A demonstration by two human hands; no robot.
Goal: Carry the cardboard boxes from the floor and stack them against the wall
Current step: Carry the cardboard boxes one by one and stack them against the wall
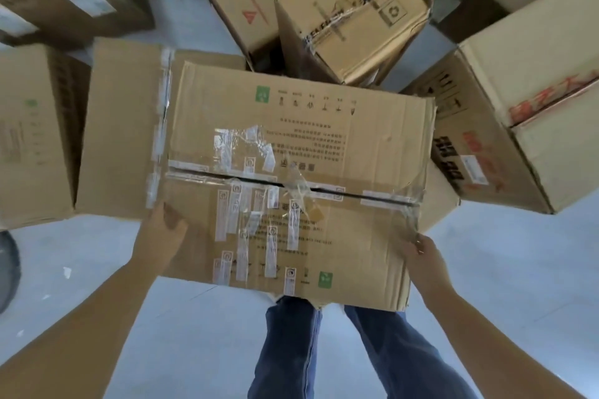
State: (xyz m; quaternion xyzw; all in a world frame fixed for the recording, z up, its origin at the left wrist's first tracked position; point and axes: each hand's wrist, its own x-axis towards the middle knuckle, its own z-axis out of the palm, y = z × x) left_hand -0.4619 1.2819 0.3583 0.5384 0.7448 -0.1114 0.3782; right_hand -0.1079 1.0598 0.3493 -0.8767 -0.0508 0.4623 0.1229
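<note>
A large taped cardboard box [324,146] with green stickers and printed text fills the middle of the view, top flaps shut with a dark seam across. My left hand [160,236] grips its near left side, thumb on top. My right hand [424,256] holds its near right corner, fingers curled at the edge. The box is in front of my legs in blue jeans. I cannot tell whether it is off the floor.
Several more cardboard boxes crowd around: a flat-topped one [123,126] at the left, a tilted one [353,13] behind, a big one with red print [531,113] at the right. Pale grey floor [505,253] shows near my feet. A dark round object [8,266] sits at the far left.
</note>
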